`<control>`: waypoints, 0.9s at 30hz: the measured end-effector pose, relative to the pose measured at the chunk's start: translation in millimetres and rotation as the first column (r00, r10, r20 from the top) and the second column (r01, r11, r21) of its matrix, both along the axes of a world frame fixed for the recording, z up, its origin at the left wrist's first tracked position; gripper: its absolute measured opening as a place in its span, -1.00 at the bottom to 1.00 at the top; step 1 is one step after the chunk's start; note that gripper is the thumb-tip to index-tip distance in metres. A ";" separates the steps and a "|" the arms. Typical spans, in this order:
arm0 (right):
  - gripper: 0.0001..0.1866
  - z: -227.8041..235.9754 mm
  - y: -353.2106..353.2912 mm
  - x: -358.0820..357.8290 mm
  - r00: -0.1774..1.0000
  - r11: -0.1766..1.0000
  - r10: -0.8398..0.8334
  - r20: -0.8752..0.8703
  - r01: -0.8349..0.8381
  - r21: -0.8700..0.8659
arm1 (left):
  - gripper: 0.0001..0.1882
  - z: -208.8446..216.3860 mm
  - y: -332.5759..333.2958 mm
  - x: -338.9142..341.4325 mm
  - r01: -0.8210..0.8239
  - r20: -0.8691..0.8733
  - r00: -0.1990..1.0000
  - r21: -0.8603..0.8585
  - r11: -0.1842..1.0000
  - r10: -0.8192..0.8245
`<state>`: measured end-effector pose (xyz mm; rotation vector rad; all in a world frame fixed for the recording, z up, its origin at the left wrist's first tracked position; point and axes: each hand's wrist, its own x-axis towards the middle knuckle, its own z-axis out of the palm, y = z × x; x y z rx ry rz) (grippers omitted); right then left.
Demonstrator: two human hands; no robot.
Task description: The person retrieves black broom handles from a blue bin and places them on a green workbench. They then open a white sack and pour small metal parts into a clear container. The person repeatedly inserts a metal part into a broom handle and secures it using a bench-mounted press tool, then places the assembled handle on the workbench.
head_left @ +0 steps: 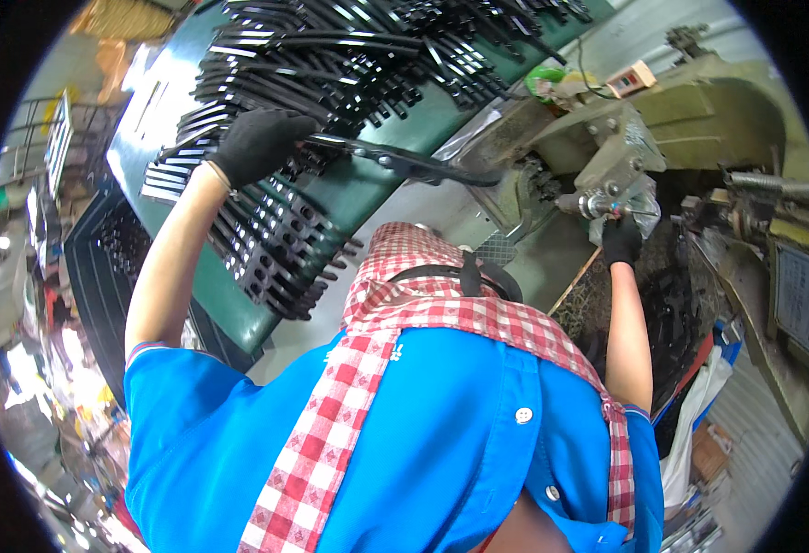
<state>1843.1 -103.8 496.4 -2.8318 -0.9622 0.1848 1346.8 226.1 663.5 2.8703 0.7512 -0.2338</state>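
Observation:
My left hand [262, 147], in a black glove, is closed round one end of a long black metal bar with holes [404, 164]. The bar's other end reaches right, toward the machine [598, 161]. My right hand [621, 241], also gloved in black, is up at the machine's spindle [598, 205], beside a piece of clear plastic wrap [642, 210]. Its fingers look closed, but what they hold is hidden. A thin wooden stick [578, 279] slants down from beside that hand; whether the hand grips it I cannot tell.
A green table [377, 198] bears a large heap of black bars [322, 69] and a row of holed black bars [280, 244]. Dark pieces lie in a heap below the machine [672, 309]. A small box with a red switch [632, 79] sits behind the spindle.

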 end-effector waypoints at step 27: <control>-0.92 165.1 10.9 -62.7 0.614 0.499 0.408 -0.676 0.470 0.728 | -0.78 -58.9 27.2 -46.9 -0.383 0.465 0.848 0.211 0.900 0.252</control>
